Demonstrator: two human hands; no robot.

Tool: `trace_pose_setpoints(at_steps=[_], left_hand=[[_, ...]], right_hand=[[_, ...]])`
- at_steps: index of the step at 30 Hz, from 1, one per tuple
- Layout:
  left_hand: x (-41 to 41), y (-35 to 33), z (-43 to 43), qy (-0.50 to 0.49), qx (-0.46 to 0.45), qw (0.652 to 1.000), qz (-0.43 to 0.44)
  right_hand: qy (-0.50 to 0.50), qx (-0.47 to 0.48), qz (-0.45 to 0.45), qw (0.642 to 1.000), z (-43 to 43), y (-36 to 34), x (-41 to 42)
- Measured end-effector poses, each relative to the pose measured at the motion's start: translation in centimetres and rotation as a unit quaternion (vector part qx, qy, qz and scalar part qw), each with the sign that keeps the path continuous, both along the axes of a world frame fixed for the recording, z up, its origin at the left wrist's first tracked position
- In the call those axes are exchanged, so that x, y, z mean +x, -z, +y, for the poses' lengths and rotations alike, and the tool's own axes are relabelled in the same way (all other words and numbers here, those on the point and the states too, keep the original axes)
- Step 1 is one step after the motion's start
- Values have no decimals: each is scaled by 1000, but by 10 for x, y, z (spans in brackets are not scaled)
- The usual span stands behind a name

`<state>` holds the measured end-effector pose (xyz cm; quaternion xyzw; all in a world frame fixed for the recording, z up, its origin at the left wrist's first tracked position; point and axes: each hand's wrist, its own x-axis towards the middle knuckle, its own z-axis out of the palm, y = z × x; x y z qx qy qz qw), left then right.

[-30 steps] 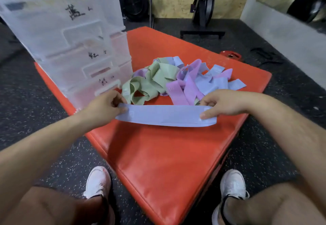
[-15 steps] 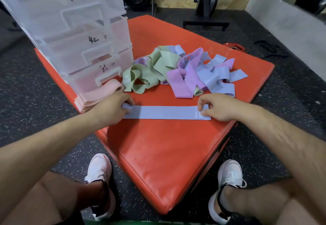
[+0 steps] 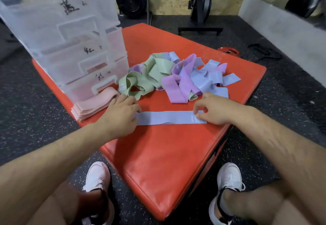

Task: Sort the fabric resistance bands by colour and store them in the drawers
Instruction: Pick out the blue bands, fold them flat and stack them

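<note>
So far: pink stack (image 3: pixel 95 104), left edge of surface (image 3: pixel 158 163).
Now: blue band (image 3: pixel 165 118) flat; right hand (image 3: pixel 213 110) grip pinching its end, left hand (image 3: pixel 121 115) grip unclear.
Remaining: mixed pile (image 3: pixel 176 78), drawers (image 3: pixel 70 39).

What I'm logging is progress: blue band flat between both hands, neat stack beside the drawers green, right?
No: head view shows the stack beside the drawers is pink, not green; the blue band lies flat between the left hand and right hand.

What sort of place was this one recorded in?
Most likely a gym: speckled rubber flooring, a red weight plate beside the orange padded box, and a black exercise machine at the back.
</note>
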<state>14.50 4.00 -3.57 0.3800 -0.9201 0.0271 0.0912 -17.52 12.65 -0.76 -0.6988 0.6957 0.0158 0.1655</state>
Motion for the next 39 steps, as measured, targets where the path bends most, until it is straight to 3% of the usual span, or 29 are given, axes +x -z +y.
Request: trace_pose_setpoints(at_steps=[8, 12, 16, 22, 26, 30, 33, 36, 38, 39], left_hand=[[-104, -14, 8, 90, -45, 995, 8], [-151, -15, 12, 123, 2, 992, 31], [-187, -14, 13, 130, 56, 989, 29], [-211, -8, 7, 127, 97, 986, 48], [-208, -10, -2, 115, 172, 971, 123], [-206, -33, 0, 75, 266, 926, 259], [-197, -62, 8, 60, 394, 842, 364], [-178, -86, 7, 78, 469, 758, 447], [-164, -97, 3, 82, 478, 735, 474], [-156, -101, 2, 73, 468, 742, 474]], right_hand=[[94, -73, 27, 993, 7, -42, -51], [144, -62, 39, 987, 3, -35, -84], [142, -34, 11, 989, -9, -13, -90], [146, -37, 39, 988, -23, 7, -88], [165, -48, 1, 985, -27, -9, -78], [229, -102, -191, 949, -27, -50, -61], [253, -136, -331, 899, -21, -78, -43], [262, -148, -410, 861, -23, -94, -24], [248, -144, -448, 847, -27, -100, -10], [240, -143, -459, 843, -30, -101, -3]])
